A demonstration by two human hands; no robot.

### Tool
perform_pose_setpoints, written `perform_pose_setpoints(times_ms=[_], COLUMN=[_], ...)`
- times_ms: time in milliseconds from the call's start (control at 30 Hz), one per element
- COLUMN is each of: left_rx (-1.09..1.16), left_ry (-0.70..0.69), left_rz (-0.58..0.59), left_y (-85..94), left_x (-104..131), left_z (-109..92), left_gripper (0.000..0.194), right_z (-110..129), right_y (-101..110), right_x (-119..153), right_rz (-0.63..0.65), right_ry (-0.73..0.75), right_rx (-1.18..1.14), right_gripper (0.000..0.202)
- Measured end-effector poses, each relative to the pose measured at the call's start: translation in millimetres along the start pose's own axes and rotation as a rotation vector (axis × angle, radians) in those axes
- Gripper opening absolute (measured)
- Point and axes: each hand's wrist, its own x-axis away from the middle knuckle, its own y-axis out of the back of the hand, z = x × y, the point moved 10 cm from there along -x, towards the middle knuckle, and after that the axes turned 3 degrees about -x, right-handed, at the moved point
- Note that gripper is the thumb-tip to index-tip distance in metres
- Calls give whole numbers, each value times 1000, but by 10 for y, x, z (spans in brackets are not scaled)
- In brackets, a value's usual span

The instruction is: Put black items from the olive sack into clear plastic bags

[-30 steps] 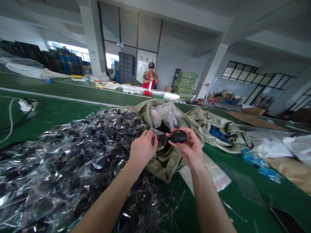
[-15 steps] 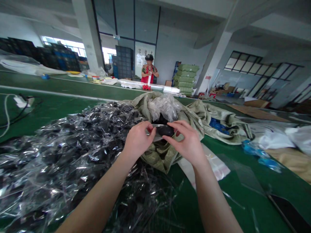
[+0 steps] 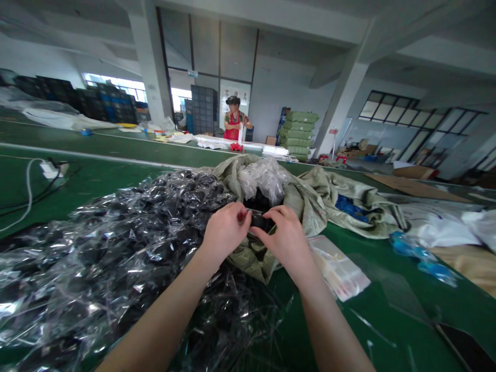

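Between my two hands is a small black object (image 3: 260, 222), held over the mouth of an olive woven sack (image 3: 256, 258). My right hand (image 3: 284, 235) pinches it between thumb and fingers from the right. The fingers of my left hand (image 3: 227, 230) are closed at its left end, on what looks like its clear wrapping. Crumpled clear plastic (image 3: 263, 178) lies at the sack's far rim, with dark items below it. To the left spreads a large heap of black items in clear bags (image 3: 135, 243).
A second woven sack (image 3: 349, 199) with blue items lies right, near blue wrapped pieces (image 3: 422, 258). Flat plastic bags (image 3: 339, 268) and a phone (image 3: 468, 346) rest on the green table. A white plug adapter (image 3: 52, 169) is left. Across the table stands a person (image 3: 233, 124).
My hands have drawn closer together around the black object, which is now more covered by my fingers. The camera view has tilted up slightly. The person opposite has turned and leaned sideways.
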Motion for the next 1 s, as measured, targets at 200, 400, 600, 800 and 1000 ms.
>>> perform_pose_setpoints(times_ms=[200, 400, 600, 800, 1000], left_rx=[-32, -5, 14, 25, -4], left_ry=[-53, -102, -125, -94, -107], left_rz=[23, 71, 85, 78, 64], left_y=[-47, -75, -126, -120, -93], left_x=[12, 22, 28, 9, 20], left_z=[-51, -113, -112, -65, -98], left_gripper=[20, 21, 18, 19, 19], right_z=[-125, -223, -254, -262, -336], right_y=[-30, -113, -161, -227, -246], right_x=[5, 2, 6, -5, -4], right_rz=[-75, -47, 34, 135, 159], right_ry=[-82, -154, -250, -300, -324], right_rx=[-24, -158, -250, -400, -419], right_gripper=[28, 23, 21, 28, 31])
